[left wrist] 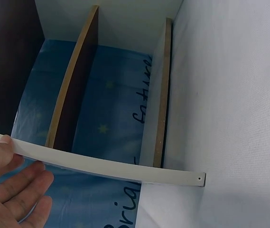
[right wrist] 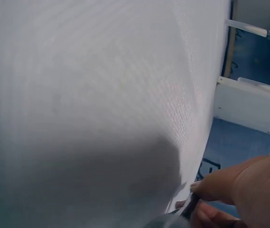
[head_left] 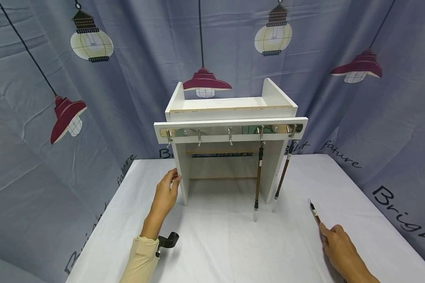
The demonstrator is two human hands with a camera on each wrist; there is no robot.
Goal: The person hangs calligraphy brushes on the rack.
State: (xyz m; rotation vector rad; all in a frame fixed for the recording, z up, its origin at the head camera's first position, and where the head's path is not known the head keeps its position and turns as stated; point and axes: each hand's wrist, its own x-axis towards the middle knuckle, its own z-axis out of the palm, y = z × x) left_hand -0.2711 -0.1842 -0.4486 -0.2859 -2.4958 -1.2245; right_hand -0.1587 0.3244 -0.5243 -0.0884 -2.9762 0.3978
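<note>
A white wooden rack [head_left: 230,114] with a strip of metal hooks [head_left: 230,133] along its front stands on the table. My left hand [head_left: 165,192] holds the front edge of its left side panel [left wrist: 101,165], thumb on one face and fingers on the other. In my right hand [head_left: 341,249] is a calligraphy brush [head_left: 315,214] with a brown handle and a small loop at its far end, low over the table on the right. Its lower part is hidden by the hand. Two similar brushes hang from the right hooks: one brush [head_left: 258,177] second from the end, another brush [head_left: 284,173] at the end.
Clear caps [right wrist: 248,28] cover the tips of the hanging brushes. A white cloth covers the table [head_left: 219,251]. Behind and at both sides hangs a blue-grey curtain [head_left: 138,78] printed with lamps. Inside the rack is a shelf board [left wrist: 73,80]. A black wrist mount [head_left: 168,239] sits on the left sleeve.
</note>
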